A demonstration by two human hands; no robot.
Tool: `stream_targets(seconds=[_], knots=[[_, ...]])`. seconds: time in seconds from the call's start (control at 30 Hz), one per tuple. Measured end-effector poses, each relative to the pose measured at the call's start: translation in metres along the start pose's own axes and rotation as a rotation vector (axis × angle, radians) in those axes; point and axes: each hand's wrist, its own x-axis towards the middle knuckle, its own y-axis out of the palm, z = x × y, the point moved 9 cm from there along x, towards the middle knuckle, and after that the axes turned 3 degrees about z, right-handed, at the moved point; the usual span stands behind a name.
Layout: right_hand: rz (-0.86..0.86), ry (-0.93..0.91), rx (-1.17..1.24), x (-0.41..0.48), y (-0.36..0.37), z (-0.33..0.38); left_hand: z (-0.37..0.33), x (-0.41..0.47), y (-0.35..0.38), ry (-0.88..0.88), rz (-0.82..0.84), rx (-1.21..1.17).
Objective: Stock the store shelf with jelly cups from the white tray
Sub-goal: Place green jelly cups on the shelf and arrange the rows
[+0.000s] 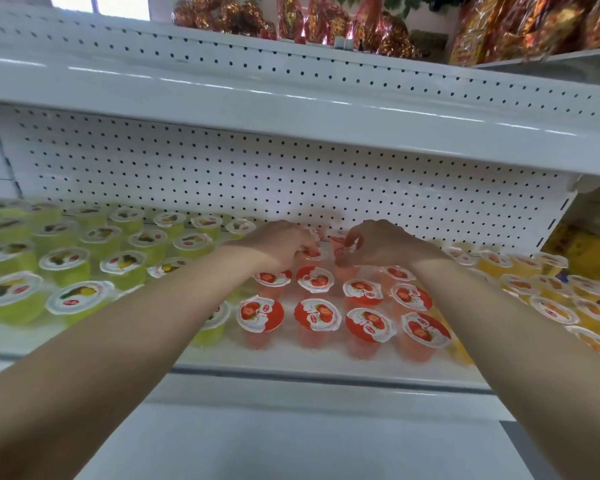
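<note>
Below the pegboard back panel [222, 174], the store shelf [291, 363] carries three blocks of upright, sealed jelly cups. A narrow bare strip is left between the front row and the shelf's front edge. Above the panel, the upper shelf [291, 109] overhangs the cups, and both forearms are passed through the open room under it.

Under the panel's left part, the green jelly cups [66, 261] are packed in close rows from the panel's foot forward. The nearest of them stop short of the front edge.

Under the panel's middle, the red jelly cups [316, 315] with strawberry lids are set four across in the two front rows, just beside one another. Further rows behind them are partly hidden. At the panel's foot, the left hand [281, 242] is held palm down, and its fingers [302, 249] are curled over a red back-row cup [314, 252]. Just to the right, the right hand [381, 242] is held likewise, and a second back-row cup [342, 251] is pinched at the lid rim by its fingers [350, 240]. The two hands are near each other but apart.

Under the panel's right part, the orange jelly cups [551, 310] are ranged up to the shelf's right end.

Above the panel, foil-wrapped packs [222, 15] are stacked on the upper shelf.
</note>
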Motion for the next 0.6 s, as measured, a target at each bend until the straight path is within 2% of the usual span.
stream_targets(seconds=[0.17,0.3,0.4,0.6], knots=[[-0.087,0.003,-0.019,-0.023,-0.016,-0.001,-0.007,-0.012,-0.011,0.024,-0.086,-0.031],[0.069,0.003,0.050,-0.055,-0.013,0.005,-0.013,-0.024,-0.017,0.031,-0.128,-0.049],[0.180,0.013,-0.024,-0.071,-0.003,0.013,-0.018,-0.033,-0.013,0.051,-0.121,-0.045],[0.142,0.036,-0.043,-0.082,-0.002,0.019,-0.023,-0.045,-0.005,0.064,-0.066,-0.073]])
